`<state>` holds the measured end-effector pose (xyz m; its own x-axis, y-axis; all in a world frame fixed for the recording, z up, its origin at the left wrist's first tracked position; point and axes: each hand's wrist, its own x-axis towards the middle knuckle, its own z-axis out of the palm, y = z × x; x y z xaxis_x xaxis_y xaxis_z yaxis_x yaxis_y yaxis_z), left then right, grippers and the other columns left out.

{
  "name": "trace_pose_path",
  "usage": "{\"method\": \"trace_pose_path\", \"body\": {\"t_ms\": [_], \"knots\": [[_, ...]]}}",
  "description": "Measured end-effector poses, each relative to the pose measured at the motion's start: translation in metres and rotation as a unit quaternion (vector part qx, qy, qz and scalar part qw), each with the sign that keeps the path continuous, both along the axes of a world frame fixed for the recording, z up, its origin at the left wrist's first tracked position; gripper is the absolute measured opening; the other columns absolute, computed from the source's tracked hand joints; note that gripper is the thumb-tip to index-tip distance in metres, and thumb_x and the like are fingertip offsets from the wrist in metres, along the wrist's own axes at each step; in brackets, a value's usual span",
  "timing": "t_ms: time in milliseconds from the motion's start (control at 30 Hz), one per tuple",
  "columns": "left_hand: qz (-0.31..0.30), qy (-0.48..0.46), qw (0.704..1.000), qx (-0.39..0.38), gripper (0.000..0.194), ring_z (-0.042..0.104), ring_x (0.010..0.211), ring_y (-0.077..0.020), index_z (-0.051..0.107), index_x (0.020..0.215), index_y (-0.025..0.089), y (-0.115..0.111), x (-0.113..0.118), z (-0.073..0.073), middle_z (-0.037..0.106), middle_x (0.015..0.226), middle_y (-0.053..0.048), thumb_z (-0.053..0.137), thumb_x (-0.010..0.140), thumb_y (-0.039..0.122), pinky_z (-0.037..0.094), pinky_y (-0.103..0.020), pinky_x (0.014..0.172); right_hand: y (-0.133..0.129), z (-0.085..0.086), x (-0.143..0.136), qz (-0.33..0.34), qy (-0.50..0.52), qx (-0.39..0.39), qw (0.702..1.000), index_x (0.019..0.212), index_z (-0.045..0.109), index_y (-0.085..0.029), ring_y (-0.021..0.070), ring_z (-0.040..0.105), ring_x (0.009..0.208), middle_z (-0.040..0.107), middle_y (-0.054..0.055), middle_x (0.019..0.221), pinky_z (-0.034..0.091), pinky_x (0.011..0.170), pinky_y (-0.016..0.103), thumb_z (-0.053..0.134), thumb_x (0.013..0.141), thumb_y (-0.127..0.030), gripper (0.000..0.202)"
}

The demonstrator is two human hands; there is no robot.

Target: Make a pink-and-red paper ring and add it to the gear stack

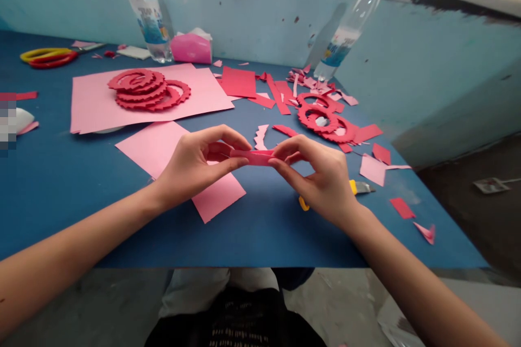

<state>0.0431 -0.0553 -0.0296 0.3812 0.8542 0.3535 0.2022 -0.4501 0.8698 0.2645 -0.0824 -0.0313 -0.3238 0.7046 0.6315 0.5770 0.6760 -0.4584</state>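
Between my two hands, above the table's front half, a folded strip of red paper (259, 158) is stretched level. My left hand (203, 160) pinches its left end between thumb and fingertips. The right end is pinched the same way by my right hand (315, 171). Below my left hand lies a square sheet of pink paper (217, 195), partly covered by the hand. A yellow-handled cutter (362, 188) with a metal blade lies under my right hand, which hides its middle. Just behind the strip is a small zigzag-edged pink scrap (261, 136).
Red zigzag-edged paper rings (138, 89) are piled on large pink sheets (211, 95). More red rings (321, 119) lie among scraps at the right. Two plastic bottles (152, 27) (344, 38), a pink tissue pack (192, 47) and scissors (51, 57) stand or lie along the wall.
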Motion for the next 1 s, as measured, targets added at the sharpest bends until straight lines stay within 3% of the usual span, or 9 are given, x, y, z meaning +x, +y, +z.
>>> {"method": "trace_pose_path", "body": {"t_ms": [300,533,1000], "knots": [[-0.016,0.001,1.0,0.008,0.014,0.07,0.081,-0.0144,0.069,0.096,0.019,-0.002,0.0003,0.0019,0.072,0.094,-0.002,0.072,0.082,0.023,0.063,-0.028,0.079,0.0,0.0,-0.001,-0.008,0.07,-0.05,0.996,0.096,0.062,-0.021,0.0111,0.068,0.074,0.07,-0.002,0.084,0.06,0.069,0.025,0.07,0.087,-0.02,0.012],[0.006,-0.004,1.0,0.001,0.013,0.071,0.081,-0.0162,0.07,0.092,0.02,-0.0021,0.0015,0.0021,0.073,0.091,-0.002,0.073,0.081,0.027,0.063,-0.031,0.078,-0.0006,0.0024,-0.0025,-0.027,0.101,-0.08,0.991,0.088,0.068,-0.022,0.0137,0.069,0.073,0.074,-0.001,0.083,0.061,0.069,0.03,0.072,0.084,-0.023,0.006],[0.028,0.006,0.999,0.02,0.009,0.07,0.072,-0.0139,0.071,0.084,0.021,-0.0018,0.0008,0.0043,0.073,0.079,0.001,0.076,0.08,0.027,0.06,-0.027,0.07,0.0001,0.0026,-0.0026,-0.027,0.109,-0.085,0.99,0.085,0.07,-0.022,0.0142,0.069,0.071,0.074,-0.002,0.079,0.061,0.068,0.03,0.074,0.084,-0.021,0.004]]}}
